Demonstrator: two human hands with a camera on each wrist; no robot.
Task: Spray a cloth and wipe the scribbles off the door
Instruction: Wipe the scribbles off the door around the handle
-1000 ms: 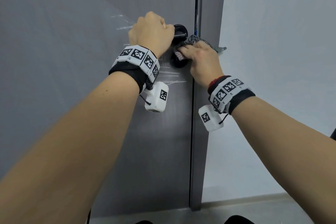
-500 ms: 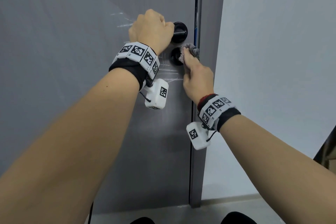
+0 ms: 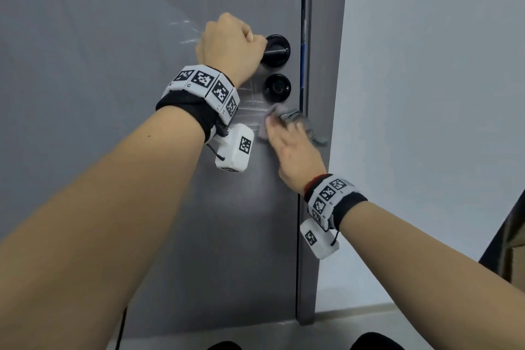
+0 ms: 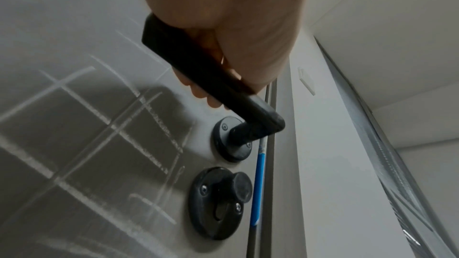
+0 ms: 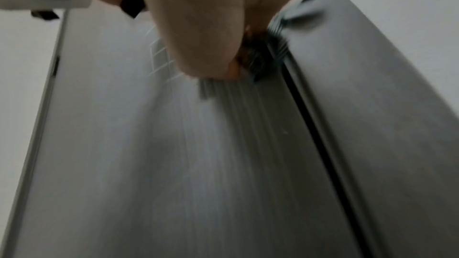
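Note:
My left hand [image 3: 230, 45] grips the black lever handle [image 4: 211, 77] of the grey door [image 3: 250, 236]. White scribbled lines [image 4: 99, 125] cross the door left of the handle and of the round black lock knob [image 3: 277, 88]. Just below that knob, my right hand [image 3: 289, 145] holds a grey checked cloth [image 3: 301, 119] bunched under its fingers and presses it to the door by the door's edge. The right wrist view is motion-blurred; it shows the cloth [image 5: 261, 60] under the hand and scribbles [image 5: 161, 60] beyond.
The grey door frame [image 3: 326, 94] runs down right of the door, then a pale wall [image 3: 426, 122]. A blue strip [image 4: 257, 187] sits on the door's edge beside the lock. A dark object [image 3: 508, 250] stands at far right.
My right hand has slid down with the cloth, from beside the handle past the lock knob to just below it. The left hand has stayed on the handle.

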